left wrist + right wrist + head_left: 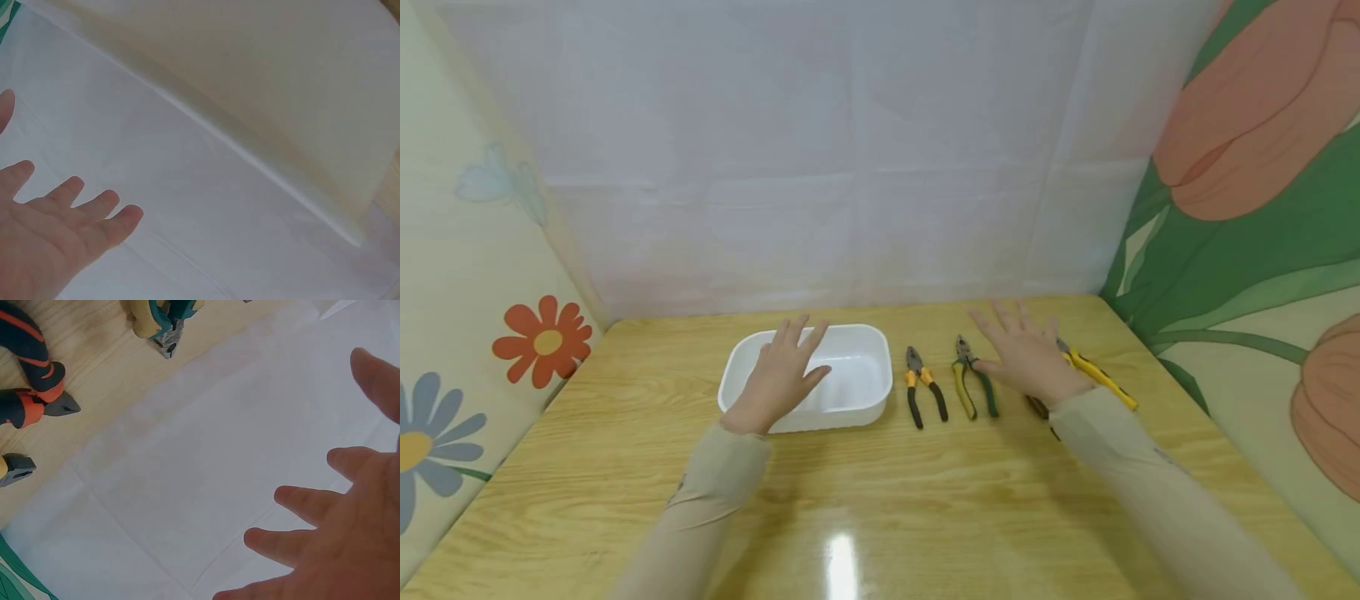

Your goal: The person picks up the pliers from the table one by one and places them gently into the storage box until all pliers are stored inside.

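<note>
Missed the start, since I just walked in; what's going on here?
In the head view, someone's left hand is in front of the tub; it and the right hand have spread fingers and hold nothing. Right of the tub, on the table, lie black pliers, green pliers, red-trimmed pliers and yellow pliers; the right hand partly hides the last two.

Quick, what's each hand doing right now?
Left hand: open, fingers spread, holding nothing, over the white tray.
Right hand: open, fingers spread, holding nothing, above the pliers.
</note>
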`<state>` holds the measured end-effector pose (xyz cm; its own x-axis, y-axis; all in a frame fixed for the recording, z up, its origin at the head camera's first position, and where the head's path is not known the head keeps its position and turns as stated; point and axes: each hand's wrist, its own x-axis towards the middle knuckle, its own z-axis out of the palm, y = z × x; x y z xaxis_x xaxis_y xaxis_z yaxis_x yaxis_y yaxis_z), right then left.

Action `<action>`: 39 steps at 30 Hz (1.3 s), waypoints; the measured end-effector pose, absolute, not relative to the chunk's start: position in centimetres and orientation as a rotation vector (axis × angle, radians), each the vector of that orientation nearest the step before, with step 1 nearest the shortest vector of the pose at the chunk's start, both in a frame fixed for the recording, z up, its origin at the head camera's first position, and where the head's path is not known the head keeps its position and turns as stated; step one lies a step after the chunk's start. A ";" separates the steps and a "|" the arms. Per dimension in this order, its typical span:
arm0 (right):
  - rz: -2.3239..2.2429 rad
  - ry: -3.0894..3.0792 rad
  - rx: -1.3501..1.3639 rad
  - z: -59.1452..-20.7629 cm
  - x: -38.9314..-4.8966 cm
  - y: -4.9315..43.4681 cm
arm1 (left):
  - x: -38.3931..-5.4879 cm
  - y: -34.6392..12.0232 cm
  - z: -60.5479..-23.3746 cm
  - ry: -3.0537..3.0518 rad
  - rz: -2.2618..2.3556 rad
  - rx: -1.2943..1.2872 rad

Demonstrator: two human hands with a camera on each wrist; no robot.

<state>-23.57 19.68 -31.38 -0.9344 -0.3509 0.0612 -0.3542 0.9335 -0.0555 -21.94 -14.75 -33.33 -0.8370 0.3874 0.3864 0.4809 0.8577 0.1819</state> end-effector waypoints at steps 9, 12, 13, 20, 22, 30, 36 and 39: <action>0.126 -3.042 0.517 -31.5 -23.9 20.9 | -21.5 -17.0 -34.2 -2.585 -0.578 -0.550; 0.088 -2.992 0.518 -31.6 -23.7 21.3 | -21.2 -17.7 -34.4 -2.604 -0.624 -0.489; 0.079 -2.983 0.517 -31.6 -23.7 21.4 | -21.1 -17.9 -34.4 -2.607 -0.631 -0.476; 0.085 -2.983 0.486 -31.5 -23.5 22.4 | -20.4 -19.0 -34.2 -2.680 -0.698 -0.387; 0.084 -2.986 0.466 -31.4 -23.4 22.6 | -20.3 -19.4 -34.1 -2.715 -0.716 -0.356; 0.142 -2.982 0.439 -31.5 -23.3 23.9 | -20.0 -20.5 -34.2 -2.758 -0.792 -0.278; 0.191 -2.985 0.419 -31.6 -23.0 24.9 | -20.0 -21.3 -34.3 -2.739 -0.855 -0.203; 0.228 -2.970 0.414 -31.6 -22.8 25.3 | -20.0 -21.8 -34.3 -2.743 -0.903 -0.153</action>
<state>-22.76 25.28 -31.63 -0.9534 -0.2604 0.1525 -0.2806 0.9509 -0.1308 -19.99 -21.80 -34.30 -0.9634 0.0216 0.2671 0.1760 0.8027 0.5699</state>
